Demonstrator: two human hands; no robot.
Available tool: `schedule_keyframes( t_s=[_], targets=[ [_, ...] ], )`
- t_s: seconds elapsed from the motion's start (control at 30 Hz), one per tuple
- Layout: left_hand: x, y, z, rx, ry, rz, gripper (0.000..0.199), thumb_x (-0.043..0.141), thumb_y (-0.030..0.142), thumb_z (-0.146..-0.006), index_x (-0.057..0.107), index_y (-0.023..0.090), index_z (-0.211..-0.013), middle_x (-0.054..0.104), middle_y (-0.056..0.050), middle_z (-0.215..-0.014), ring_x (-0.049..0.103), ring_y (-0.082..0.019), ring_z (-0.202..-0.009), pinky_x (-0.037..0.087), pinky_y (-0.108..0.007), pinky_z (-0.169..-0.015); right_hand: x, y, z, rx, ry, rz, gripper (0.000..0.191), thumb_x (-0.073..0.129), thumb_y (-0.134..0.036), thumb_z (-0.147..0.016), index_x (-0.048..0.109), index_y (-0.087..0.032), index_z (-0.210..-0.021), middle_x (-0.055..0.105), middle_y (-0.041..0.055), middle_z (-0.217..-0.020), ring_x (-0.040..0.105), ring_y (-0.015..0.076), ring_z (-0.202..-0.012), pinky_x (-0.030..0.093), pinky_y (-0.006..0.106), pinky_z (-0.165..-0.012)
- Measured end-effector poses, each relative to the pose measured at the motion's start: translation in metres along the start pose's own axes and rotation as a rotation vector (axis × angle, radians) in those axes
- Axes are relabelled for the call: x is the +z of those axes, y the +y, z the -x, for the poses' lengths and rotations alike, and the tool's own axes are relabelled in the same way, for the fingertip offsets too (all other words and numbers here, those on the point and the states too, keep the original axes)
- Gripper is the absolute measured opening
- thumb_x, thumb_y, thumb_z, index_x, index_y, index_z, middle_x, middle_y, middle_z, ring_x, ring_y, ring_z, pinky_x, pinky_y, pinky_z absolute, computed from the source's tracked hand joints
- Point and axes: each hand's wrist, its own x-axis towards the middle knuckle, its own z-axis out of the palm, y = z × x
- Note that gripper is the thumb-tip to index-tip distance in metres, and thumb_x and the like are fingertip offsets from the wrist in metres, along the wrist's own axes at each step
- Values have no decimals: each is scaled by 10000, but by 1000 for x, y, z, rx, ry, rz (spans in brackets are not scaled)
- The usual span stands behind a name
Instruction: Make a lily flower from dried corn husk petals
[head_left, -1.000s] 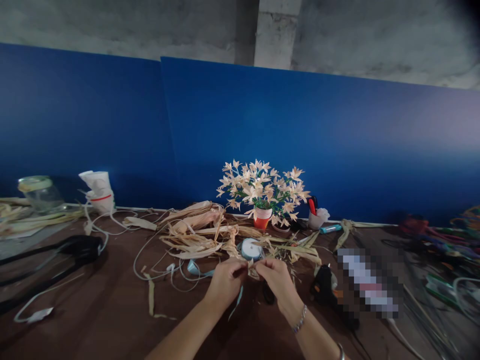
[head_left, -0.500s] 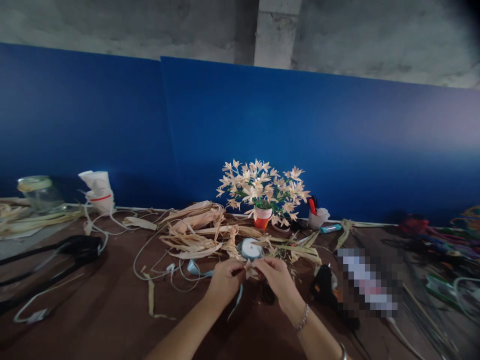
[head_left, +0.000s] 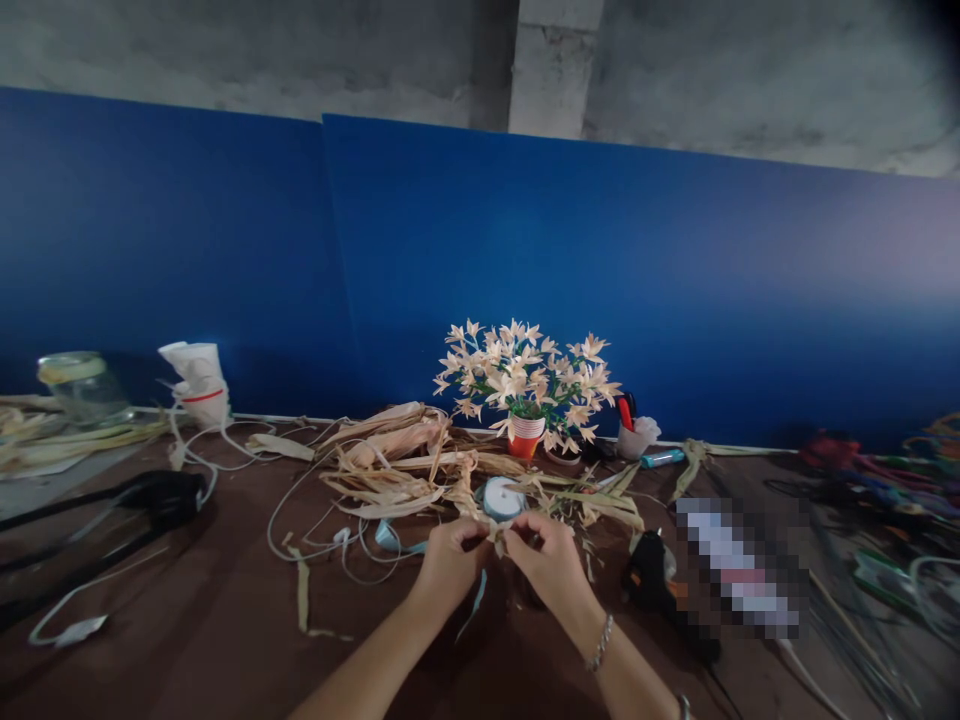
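Note:
Between the fingertips of both hands is a small pale husk flower (head_left: 498, 540). My left hand (head_left: 452, 562) pinches it from the left, and my right hand (head_left: 546, 556) grips it from the right, with fingers bent around its edge. Just beyond the fingertips lies a white ribbon roll (head_left: 503, 498). Dried husks (head_left: 394, 465) are heaped behind and to the left. A red and white pot (head_left: 526, 437) stands at the back, holding many pale flowers (head_left: 517, 375) on green stems.
A black glue gun (head_left: 651, 572) and a power strip, partly pixelated, lie on the right. Behind them are a white cup (head_left: 634, 440) and a blue tube (head_left: 662, 458). White cable loops spread on the left, near a glass jar (head_left: 86, 388). Colourful cords lie far right.
My right hand has shifted slightly left and its fingers are more bent. The flower is turned and more covered by the fingers.

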Motion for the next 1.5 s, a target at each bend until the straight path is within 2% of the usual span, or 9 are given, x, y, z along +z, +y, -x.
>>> schedule_keyframes(
  t_s=[0.13, 0.23, 0.37, 0.53, 0.7, 0.93, 1.17, 1.5],
  targets=[
    [0, 2, 1, -9, -62, 109, 212, 528, 113, -628, 669, 152, -781, 646, -20, -672, 556, -145, -631, 424, -219, -605, -1, 2, 0, -58, 42, 89, 157, 492, -226, -689, 553, -150, -566, 522, -18, -529, 451, 99, -520, 335, 185, -494],
    [0, 2, 2, 18, -99, 160, 245, 538, 111, -635, 658, 159, -843, 658, -24, -728, 576, -153, -679, 437, -224, -640, -4, 1, 0, -97, 48, 122, 132, 494, -205, -686, 541, -157, -572, 530, -18, -557, 466, 102, -548, 342, 186, -523],
    [-2, 1, 2, 34, -95, 94, 210, 535, 129, -662, 675, 168, -813, 664, -27, -717, 582, -155, -675, 439, -220, -627, -7, -1, 1, -127, 43, 139, 120, 489, -190, -690, 532, -163, -581, 517, -21, -563, 459, 98, -543, 334, 182, -512],
    [-3, 2, 0, 89, -60, 44, 192, 528, 113, -672, 687, 182, -757, 674, -42, -776, 593, -166, -757, 431, -236, -716, -7, -1, 1, -151, 42, 135, 115, 491, -187, -690, 541, -165, -589, 522, -19, -577, 462, 101, -557, 340, 187, -524],
    [-2, 3, 2, 91, -24, -8, 141, 538, 147, -676, 677, 167, -688, 657, -38, -680, 577, -153, -665, 434, -223, -636, -6, -1, 1, -144, 42, 99, 120, 492, -193, -696, 547, -160, -594, 535, -13, -583, 474, 105, -564, 355, 192, -534],
    [-2, 7, 2, 81, 45, 59, 113, 555, 150, -648, 657, 180, -609, 646, -26, -641, 558, -144, -607, 428, -219, -602, -5, -1, 0, -77, -8, -31, 164, 482, -237, -729, 589, -152, -638, 587, 10, -611, 516, 121, -588, 391, 200, -546],
    [-2, 10, 3, 35, 27, 81, 128, 543, 148, -654, 651, 171, -590, 620, -14, -586, 537, -138, -588, 409, -207, -580, -4, -2, 1, -32, 4, -56, 173, 503, -265, -717, 574, -151, -608, 563, -2, -565, 498, 111, -540, 378, 191, -499],
    [-3, 12, 2, 27, 38, 144, 101, 561, 148, -632, 644, 160, -577, 613, -21, -598, 528, -139, -588, 408, -217, -581, -5, -4, 1, -38, 10, -120, 174, 504, -277, -723, 607, -148, -671, 584, 9, -604, 515, 119, -563, 386, 195, -509]
  ],
)
